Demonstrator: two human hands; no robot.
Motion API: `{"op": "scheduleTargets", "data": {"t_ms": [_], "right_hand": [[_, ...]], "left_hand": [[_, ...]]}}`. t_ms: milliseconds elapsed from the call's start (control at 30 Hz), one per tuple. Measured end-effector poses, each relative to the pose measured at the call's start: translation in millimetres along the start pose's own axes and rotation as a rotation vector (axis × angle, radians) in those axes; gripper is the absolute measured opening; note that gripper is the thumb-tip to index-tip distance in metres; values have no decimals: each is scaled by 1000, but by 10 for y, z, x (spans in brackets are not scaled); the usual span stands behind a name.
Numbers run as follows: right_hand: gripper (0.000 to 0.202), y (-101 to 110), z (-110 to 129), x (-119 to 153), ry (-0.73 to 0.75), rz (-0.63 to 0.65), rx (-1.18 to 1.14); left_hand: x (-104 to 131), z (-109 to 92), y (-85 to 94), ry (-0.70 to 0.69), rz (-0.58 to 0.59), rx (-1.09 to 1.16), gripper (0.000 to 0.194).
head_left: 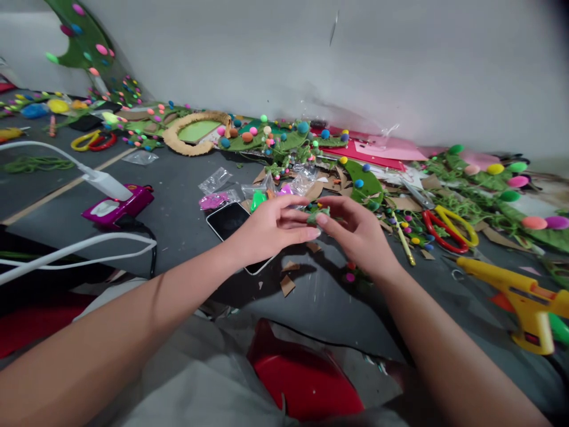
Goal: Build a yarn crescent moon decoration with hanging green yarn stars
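Observation:
In the middle of the head view my two hands meet above the dark table. My right hand [362,234] pinches a small green piece [320,213] with tiny coloured balls on it, between thumb and fingers. My left hand [271,228] comes in from the other side, its fingers stretched out and its thumb apart below them. Its fingertips reach close to the green piece; whether they touch it is hard to see. Beneath my right hand a pink pompom [350,277] shows, partly in shadow. A phone [229,220] lies partly hidden under my left hand.
Nearby on the right are scissors [448,231], a pencil [403,238] and a yellow glue gun [515,287]. To the left sits a purple device [120,204] with a white plug and cables. Behind lie a cardboard ring [178,131], green pieces with pompoms, plastic bags and scraps.

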State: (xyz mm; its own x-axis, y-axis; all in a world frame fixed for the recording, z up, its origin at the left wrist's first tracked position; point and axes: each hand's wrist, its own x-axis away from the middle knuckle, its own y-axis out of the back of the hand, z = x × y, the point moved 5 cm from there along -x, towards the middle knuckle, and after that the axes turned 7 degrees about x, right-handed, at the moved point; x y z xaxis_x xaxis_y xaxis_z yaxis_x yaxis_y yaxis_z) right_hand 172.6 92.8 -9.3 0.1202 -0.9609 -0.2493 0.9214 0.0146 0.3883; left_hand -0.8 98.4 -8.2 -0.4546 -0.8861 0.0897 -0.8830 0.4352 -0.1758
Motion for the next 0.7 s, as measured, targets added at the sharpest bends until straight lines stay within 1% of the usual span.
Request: {"op": "scheduleTargets", "data": {"t_ms": [67,100,167,233,333,433,500,567,633,700], "right_hand": [[35,-104,17,31,11,94,-35],[33,-133,22,40,15,119,-52],[29,-143,22,42,19,124,-66],[28,-96,2,24,8,69,-50],[31,40,-44,-18,-17,-53,-4],[31,208,-91,-55,-51,-186,29],[31,275,-109,-67,-68,-236,15],[31,258,-98,-68,-58,-209,-7],[34,155,-70,-54,-40,-108,-13],[35,15,-38,-24,-25,15,-29]], "left_hand": [[-2,-10,8,-20,-1,-26,58],[-2,-16,14,-34,1,-50,58],[1,-32,24,-63,7,-113,57],[6,-48,32,-85,4,-172,53],[16,-62,36,-96,-6,-198,49],[21,-43,35,-82,3,-193,49],[21,-21,38,-64,6,-189,52],[21,-3,39,-43,6,-150,60],[22,0,28,-31,18,-81,64],[22,-12,13,-33,32,-54,62]]}}
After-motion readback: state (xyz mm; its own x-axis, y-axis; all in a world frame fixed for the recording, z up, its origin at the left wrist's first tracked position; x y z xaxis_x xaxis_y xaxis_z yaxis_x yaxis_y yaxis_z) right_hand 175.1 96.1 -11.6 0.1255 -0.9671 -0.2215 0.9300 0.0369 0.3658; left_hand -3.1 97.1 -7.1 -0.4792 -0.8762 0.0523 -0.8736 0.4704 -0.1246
